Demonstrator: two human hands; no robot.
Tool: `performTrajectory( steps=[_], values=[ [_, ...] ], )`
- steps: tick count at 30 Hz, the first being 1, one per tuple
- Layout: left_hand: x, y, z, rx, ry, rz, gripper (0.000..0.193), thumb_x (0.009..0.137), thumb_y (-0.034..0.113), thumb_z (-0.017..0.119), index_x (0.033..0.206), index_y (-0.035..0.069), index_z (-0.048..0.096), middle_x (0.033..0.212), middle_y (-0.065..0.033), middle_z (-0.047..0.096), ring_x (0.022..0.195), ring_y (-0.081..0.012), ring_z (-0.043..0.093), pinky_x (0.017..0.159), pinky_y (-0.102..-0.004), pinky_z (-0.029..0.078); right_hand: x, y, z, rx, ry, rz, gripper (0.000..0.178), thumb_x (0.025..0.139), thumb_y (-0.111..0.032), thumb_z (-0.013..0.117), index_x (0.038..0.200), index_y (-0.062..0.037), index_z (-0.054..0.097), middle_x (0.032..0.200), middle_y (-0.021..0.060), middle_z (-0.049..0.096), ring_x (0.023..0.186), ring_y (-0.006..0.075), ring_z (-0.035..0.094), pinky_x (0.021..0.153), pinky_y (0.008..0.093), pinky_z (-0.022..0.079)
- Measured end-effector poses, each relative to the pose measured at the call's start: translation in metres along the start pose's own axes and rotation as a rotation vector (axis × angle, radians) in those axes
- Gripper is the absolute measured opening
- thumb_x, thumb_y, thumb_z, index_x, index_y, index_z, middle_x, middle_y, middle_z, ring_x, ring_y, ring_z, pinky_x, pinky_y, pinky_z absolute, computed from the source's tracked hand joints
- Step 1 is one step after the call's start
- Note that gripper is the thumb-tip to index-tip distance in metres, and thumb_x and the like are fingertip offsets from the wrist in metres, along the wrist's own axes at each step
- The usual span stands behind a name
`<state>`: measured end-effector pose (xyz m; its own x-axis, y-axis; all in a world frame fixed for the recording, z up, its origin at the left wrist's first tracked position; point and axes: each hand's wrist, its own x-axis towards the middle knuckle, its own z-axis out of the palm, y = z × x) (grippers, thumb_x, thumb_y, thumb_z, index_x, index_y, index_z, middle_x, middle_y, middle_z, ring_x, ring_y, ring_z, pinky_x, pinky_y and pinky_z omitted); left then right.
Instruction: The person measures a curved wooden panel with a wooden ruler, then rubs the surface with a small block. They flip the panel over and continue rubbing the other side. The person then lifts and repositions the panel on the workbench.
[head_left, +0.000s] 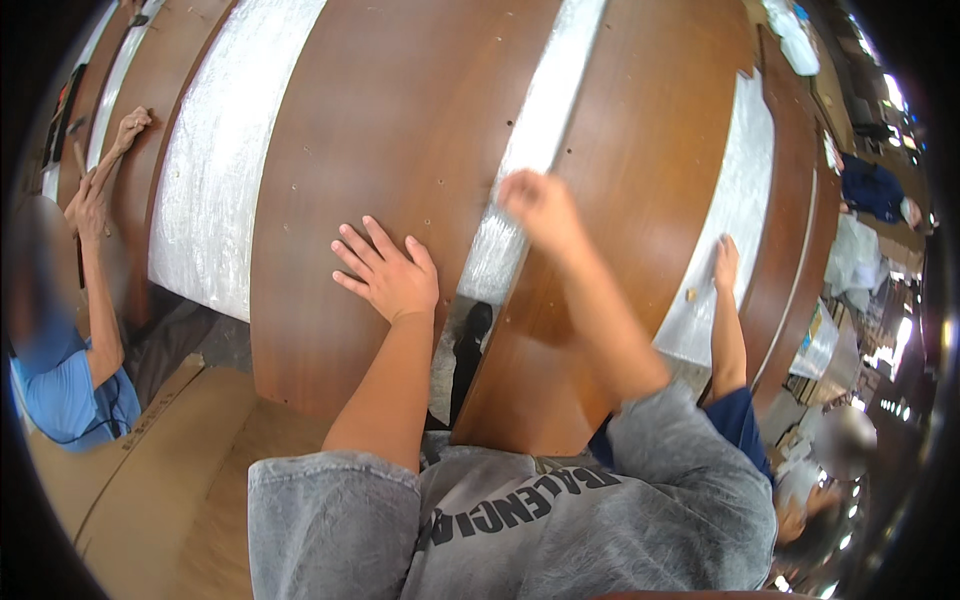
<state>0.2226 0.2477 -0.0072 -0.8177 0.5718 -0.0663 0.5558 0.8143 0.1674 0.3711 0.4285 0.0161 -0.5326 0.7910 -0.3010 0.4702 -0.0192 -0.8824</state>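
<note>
My left hand [390,272] lies flat with its fingers spread on a brown wooden panel [370,150] dotted with small holes or fasteners. My right hand [541,208] is raised above the strip of clear-wrapped, silvery material [555,90] between this panel and a second brown panel [655,130]. Its fingers are curled together and somewhat blurred; whatever they hold, if anything, is hidden. Two small dark holes [509,123] show near the panel edges beside that strip.
At left, a person in blue [75,400] holds a hammer [80,160] over another panel. On the right, another person's hand [726,262] is near a small tan block [691,295] on a wrapped strip. Brown cardboard [160,470] lies at lower left.
</note>
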Motion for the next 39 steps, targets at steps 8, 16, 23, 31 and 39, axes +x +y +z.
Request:
performTrajectory(
  steps=[8,16,23,31,39],
  values=[
    [-0.002,-0.016,-0.005,-0.109,0.033,0.067,0.067,0.099,0.037,0.051,0.157,0.007,0.034,0.167,-0.0219,0.019,0.155,-0.0424,0.009,0.121,-0.0653,0.007,-0.185,-0.026,0.114,-0.066,0.311,0.296,0.006,0.092,-0.007,0.068,0.094,-0.0017,0.068,0.079,0.0019,0.069,0.072,0.0067,0.06,0.068,0.0247,0.05],
    [0.006,-0.227,-0.051,-0.331,-0.209,0.791,0.056,0.094,0.021,0.06,0.148,0.012,0.049,0.163,-0.0132,0.033,0.153,-0.0335,0.026,0.124,-0.0505,0.021,-0.172,-0.056,0.145,-0.427,0.453,0.182,0.012,0.091,-0.013,0.068,0.097,-0.0021,0.069,0.084,0.015,0.073,0.075,0.0267,0.07,0.071,0.0385,0.055],
    [-0.023,-0.378,-0.081,-0.617,-0.271,0.012,0.06,0.096,0.035,0.063,0.145,0.003,0.049,0.147,-0.026,0.051,0.134,-0.0417,0.051,0.11,-0.0477,0.041,-0.175,-0.058,0.158,-0.536,0.52,0.173,0.014,0.091,-0.014,0.068,0.099,-0.0026,0.069,0.092,0.0199,0.073,0.085,0.0351,0.071,0.078,0.042,0.056],
    [-0.027,-0.395,-0.046,-0.793,-0.316,-0.213,0.063,0.094,0.047,0.067,0.126,-0.006,0.06,0.122,-0.03,0.066,0.117,-0.043,0.063,0.099,-0.0449,0.049,-0.167,-0.06,0.15,-0.859,0.423,0.016,0.013,0.092,-0.011,0.059,0.098,-0.0029,0.067,0.086,0.022,0.07,0.082,0.0428,0.067,0.075,0.0507,0.054],
    [-0.012,-0.413,-0.018,-0.967,-0.407,-0.038,0.071,0.094,0.045,0.068,0.133,-0.013,0.054,0.129,-0.0317,0.062,0.122,-0.0422,0.061,0.103,-0.0448,0.047,-0.174,-0.065,0.146,-0.963,0.104,-0.039,0.013,0.085,-0.004,0.061,0.097,-0.0009,0.067,0.105,0.0202,0.069,0.101,0.0396,0.067,0.086,0.0488,0.055]
  ],
)
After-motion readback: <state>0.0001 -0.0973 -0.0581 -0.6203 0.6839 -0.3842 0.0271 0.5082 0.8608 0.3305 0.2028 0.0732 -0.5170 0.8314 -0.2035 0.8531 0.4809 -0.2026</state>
